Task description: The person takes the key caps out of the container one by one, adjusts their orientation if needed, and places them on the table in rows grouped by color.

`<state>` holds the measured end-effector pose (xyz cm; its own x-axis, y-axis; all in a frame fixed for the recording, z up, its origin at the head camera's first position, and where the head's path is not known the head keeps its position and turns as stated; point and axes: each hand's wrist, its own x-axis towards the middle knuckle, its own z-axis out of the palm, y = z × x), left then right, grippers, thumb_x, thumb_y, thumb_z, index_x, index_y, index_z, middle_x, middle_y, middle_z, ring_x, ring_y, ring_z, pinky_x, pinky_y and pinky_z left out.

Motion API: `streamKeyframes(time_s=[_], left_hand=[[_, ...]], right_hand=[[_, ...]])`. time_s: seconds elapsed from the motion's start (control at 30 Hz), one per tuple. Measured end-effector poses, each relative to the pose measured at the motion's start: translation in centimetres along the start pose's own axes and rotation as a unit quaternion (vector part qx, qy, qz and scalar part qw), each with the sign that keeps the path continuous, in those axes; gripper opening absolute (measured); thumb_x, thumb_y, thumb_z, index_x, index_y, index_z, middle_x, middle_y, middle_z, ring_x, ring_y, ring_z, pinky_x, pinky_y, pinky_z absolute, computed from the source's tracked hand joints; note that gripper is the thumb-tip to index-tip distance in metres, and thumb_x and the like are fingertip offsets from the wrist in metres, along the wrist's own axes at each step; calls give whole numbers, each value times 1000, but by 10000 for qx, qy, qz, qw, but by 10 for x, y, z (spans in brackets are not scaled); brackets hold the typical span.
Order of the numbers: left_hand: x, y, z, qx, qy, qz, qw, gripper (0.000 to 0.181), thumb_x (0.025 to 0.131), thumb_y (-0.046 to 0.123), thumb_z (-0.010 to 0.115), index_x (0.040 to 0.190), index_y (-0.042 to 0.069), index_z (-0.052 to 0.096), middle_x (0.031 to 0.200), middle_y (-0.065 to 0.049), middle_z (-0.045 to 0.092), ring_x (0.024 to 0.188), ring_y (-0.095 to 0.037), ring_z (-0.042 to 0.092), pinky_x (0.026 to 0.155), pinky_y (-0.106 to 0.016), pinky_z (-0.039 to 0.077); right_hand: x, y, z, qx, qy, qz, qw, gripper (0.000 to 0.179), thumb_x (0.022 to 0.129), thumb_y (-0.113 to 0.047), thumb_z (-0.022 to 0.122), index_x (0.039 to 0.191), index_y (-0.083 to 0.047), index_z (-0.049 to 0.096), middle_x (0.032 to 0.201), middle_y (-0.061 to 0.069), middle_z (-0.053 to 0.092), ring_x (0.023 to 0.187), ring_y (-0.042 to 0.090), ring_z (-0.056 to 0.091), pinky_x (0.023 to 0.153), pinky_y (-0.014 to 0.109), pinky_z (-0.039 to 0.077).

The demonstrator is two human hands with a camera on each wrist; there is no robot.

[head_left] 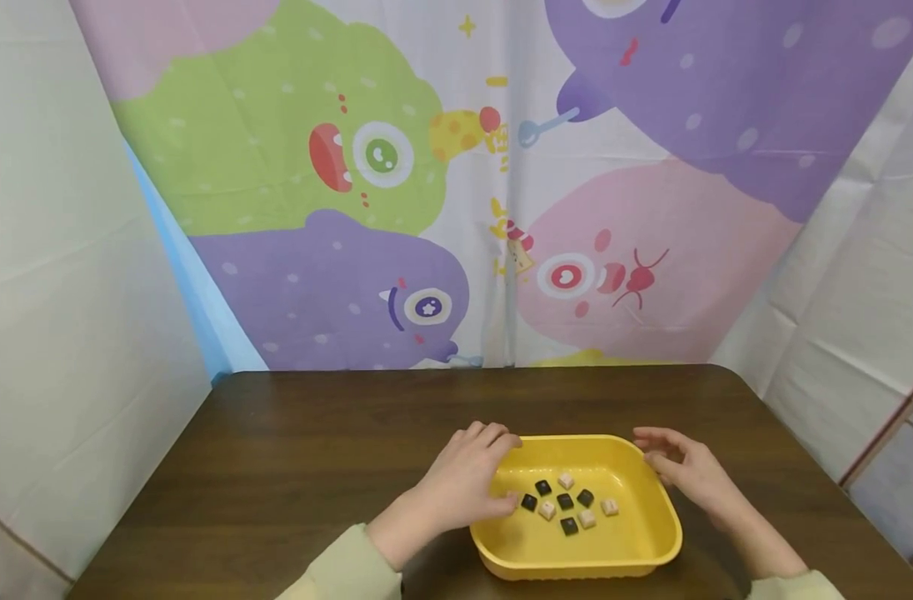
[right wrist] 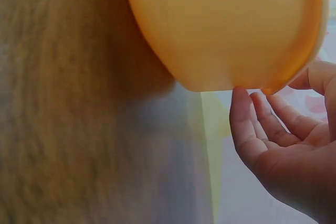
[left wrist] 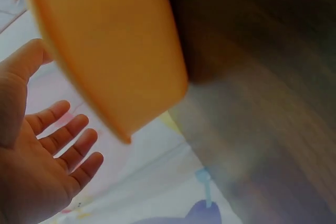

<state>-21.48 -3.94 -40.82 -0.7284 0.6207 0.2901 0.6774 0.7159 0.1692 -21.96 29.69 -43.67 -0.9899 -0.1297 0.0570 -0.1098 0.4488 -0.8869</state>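
A yellow plastic basin (head_left: 576, 567) stands on the table with several small black cubes (head_left: 565, 502) and cream-coloured cubes (head_left: 587, 518) spread over its floor. My left hand (head_left: 464, 475) is at the basin's left side, fingers spread near the far left corner and thumb reaching over the rim. In the left wrist view, that thumb is right at the rim and the fingers of the left hand (left wrist: 47, 150) stand apart from the wall. My right hand (head_left: 692, 471) is beside the far right corner, thumb at the rim. Loosely bent fingers (right wrist: 242, 114) reach the basin's outer edge.
The dark brown wooden table (head_left: 314, 467) extends around the basin on all sides. Behind its far edge hangs a cloth backdrop (head_left: 396, 208) printed with cartoon monsters. Pale curtains (head_left: 74, 292) hang at the left and right.
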Motion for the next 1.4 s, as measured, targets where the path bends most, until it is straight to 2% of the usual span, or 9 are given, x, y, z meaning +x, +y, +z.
streamKeyframes(time_s=[0.17, 0.57, 0.77, 0.93, 1.07, 1.27, 1.4], left_hand=[[7, 2, 11, 163, -293, 117, 9994, 58, 73, 39, 71, 123, 16, 55, 118, 5, 55, 100, -13, 46, 85, -32, 41], [21, 4, 28, 504, -898, 353, 9941, 42, 69, 33, 74, 107, 16, 63, 106, 8, 59, 97, -11, 48, 84, -26, 39], [24, 7, 31, 925, -1026, 348, 9898, 26, 68, 31, 75, 83, 19, 58, 82, 10, 52, 84, -12, 45, 79, -27, 38], [22, 8, 34, 975, -1150, 199, 9884, 23, 70, 29, 75, 72, 21, 53, 74, 10, 49, 81, -12, 43, 80, -29, 37], [22, 6, 38, 907, -1118, 138, 9895, 25, 70, 26, 74, 66, 22, 50, 68, 11, 47, 76, -13, 40, 75, -29, 34], [23, 7, 39, 907, -1131, 141, 9893, 24, 72, 24, 74, 65, 22, 51, 66, 10, 48, 76, -14, 40, 73, -29, 32], [23, 8, 39, 1010, -1147, 143, 9882, 21, 75, 23, 72, 66, 22, 53, 68, 10, 51, 77, -14, 41, 73, -29, 33]], right_hand=[[0, 7, 1, 194, -84, 296, 9993, 46, 92, -17, 57, 133, 2, 47, 121, 24, 56, 89, 10, 61, 70, 30, 54], [0, 13, -2, 74, -180, 372, 9991, 44, 92, -17, 56, 130, 3, 50, 118, 21, 59, 85, 9, 60, 66, 28, 48], [-2, 15, -1, 115, -178, 390, 9990, 44, 92, -19, 56, 131, 2, 50, 120, 21, 58, 87, 9, 59, 67, 28, 48], [-5, 18, 1, 260, -185, 213, 9993, 46, 92, -18, 58, 133, -2, 47, 123, 23, 54, 90, 8, 59, 68, 29, 49], [-6, 21, 2, 594, -366, 88, 9975, 50, 91, -15, 57, 137, -2, 40, 129, 23, 49, 98, 7, 59, 74, 31, 51], [-11, 20, 4, 1095, -613, 198, 9919, 58, 90, -11, 56, 142, -3, 31, 131, 9, 45, 106, 3, 55, 82, 31, 50], [-15, 19, 4, 1385, -889, 233, 9861, 64, 91, -10, 55, 146, -3, 23, 141, 17, 35, 111, -3, 51, 86, 28, 49]])
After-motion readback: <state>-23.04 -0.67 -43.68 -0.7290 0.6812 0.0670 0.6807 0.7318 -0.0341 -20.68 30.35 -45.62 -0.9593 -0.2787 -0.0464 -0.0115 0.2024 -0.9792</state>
